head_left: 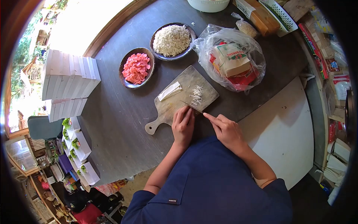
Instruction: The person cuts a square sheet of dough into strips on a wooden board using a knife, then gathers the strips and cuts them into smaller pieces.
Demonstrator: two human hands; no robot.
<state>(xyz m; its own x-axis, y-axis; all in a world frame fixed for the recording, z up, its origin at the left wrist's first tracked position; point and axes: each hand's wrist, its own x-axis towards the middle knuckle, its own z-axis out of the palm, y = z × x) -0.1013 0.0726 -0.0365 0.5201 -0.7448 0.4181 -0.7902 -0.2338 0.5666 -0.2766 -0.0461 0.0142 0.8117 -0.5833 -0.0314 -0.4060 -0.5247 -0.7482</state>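
Note:
On the dark table lies a wooden cutting board (171, 108) with a handle at its lower left. White flat strips (170, 92) rest on its left part, and thin white shreds (197, 95) are scattered to their right. My left hand (183, 125) is at the board's near edge, fingers bent together beside the knife; anything under the fingertips is hidden. My right hand (225, 130) grips a knife (192, 107), its index finger stretched along it and the blade pointing toward my left fingertips. The knife's handle is mostly hidden in my palm.
Beyond the board stand a bowl of pink slices (136, 68) and a bowl of white shreds (171, 40). A plastic bag (231, 59) with packets is at the right. White boxes (69, 76) are stacked left, near open boxes with greens (80, 145).

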